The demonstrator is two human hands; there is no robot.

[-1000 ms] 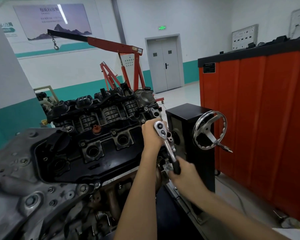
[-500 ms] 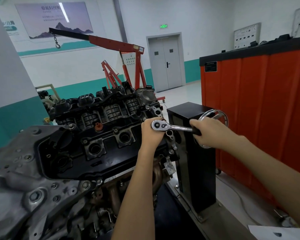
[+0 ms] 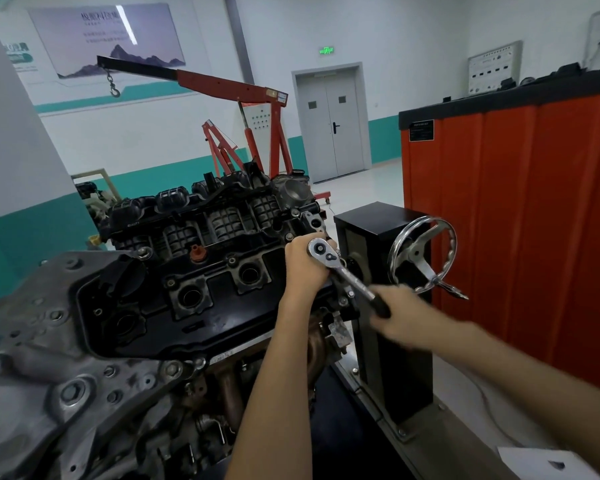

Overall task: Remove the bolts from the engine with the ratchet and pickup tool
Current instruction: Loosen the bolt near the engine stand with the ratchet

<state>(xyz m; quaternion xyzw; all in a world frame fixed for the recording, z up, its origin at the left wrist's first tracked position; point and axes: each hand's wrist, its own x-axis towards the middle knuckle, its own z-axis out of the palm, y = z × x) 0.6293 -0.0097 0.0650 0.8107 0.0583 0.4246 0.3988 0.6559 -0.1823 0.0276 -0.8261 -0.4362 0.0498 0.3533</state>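
The engine (image 3: 174,299) sits on a stand, its black valve cover facing up, with several bolts showing around the cover. A chrome ratchet (image 3: 340,271) stands with its head at the engine's right end. My left hand (image 3: 305,268) is wrapped around the ratchet just below the head and hides the socket and bolt. My right hand (image 3: 395,317), blurred by motion, grips the black handle end, which points down and to the right. No pickup tool is visible.
The black stand column (image 3: 378,237) with a chrome handwheel (image 3: 423,254) is just right of the ratchet. An orange cabinet (image 3: 516,220) lines the right side. A red engine hoist (image 3: 250,133) stands behind the engine. A white sheet (image 3: 548,462) lies at bottom right.
The ratchet handle swung up to point right, then back down to the lower right, with my right hand on it. My left hand stayed at the ratchet head.
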